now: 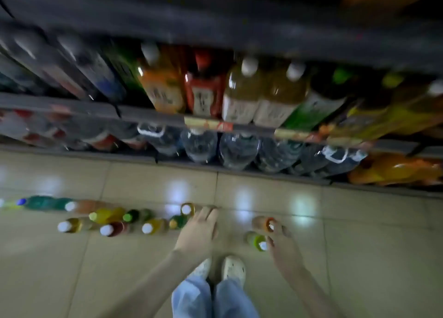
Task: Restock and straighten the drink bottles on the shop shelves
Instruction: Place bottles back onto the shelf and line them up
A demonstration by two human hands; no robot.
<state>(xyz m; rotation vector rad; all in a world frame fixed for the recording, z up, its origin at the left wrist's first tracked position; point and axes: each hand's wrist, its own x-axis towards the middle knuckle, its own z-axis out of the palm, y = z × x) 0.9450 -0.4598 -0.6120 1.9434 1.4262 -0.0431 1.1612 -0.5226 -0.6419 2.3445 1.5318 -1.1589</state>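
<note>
The left hand is held open, fingers straight, at a white-capped bottle on the floor below the shelves, the right hand's hold on an orange-capped bottle cannot be told through blur, and each bottle is best gripped round its body and lifted upright.

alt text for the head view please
Blurred downward view: a person's left hand and right hand reach toward small drink bottles standing on a tiled floor. Ahead, shop shelves hold large coloured bottles above clear water jugs.
</note>
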